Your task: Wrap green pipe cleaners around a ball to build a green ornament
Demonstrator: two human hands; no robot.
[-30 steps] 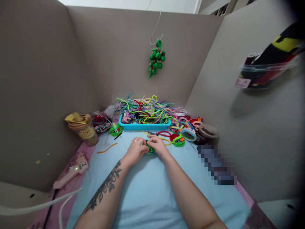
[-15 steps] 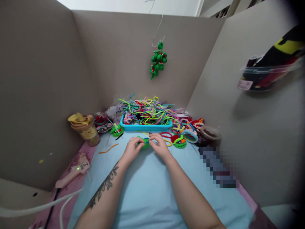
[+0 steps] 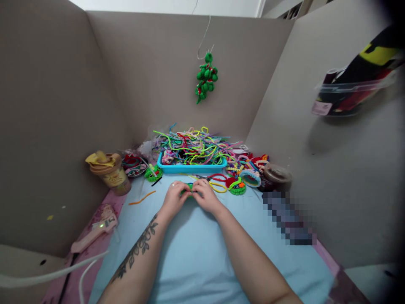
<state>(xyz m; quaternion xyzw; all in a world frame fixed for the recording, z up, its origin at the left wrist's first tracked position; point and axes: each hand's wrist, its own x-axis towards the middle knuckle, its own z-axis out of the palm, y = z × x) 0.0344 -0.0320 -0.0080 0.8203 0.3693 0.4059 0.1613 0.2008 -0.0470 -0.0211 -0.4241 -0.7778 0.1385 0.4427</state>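
Note:
Between my fingertips is a small green fuzzy pipe-cleaner piece (image 3: 190, 185) with a bit of blue on it, mostly covered by my hands. My left hand (image 3: 174, 197) is closed, pinching its left side. The fingers of my right hand (image 3: 207, 196) pinch it from the right, and the two hands nearly touch. Just beyond my right hand lie scissors with a red loop handle (image 3: 218, 175) and a yellow loop handle (image 3: 219, 188). A finished-looking green round piece with red and orange parts (image 3: 236, 186) rests to the right. Another green one (image 3: 153, 172) is at the left.
A blue tray (image 3: 191, 169) heaped with colourful pipe cleaners stands at the back. Left are a lidded cup (image 3: 111, 177), an orange strip (image 3: 142, 198) and a pink glue gun (image 3: 96, 231). Right are a brown-lidded tub (image 3: 277, 175) and a blurred-out dark object (image 3: 287, 217). Grey panels enclose the table.
My hands have drawn closer together, the right one shifting left, and now cover more of the green piece. The whole view has shifted slightly.

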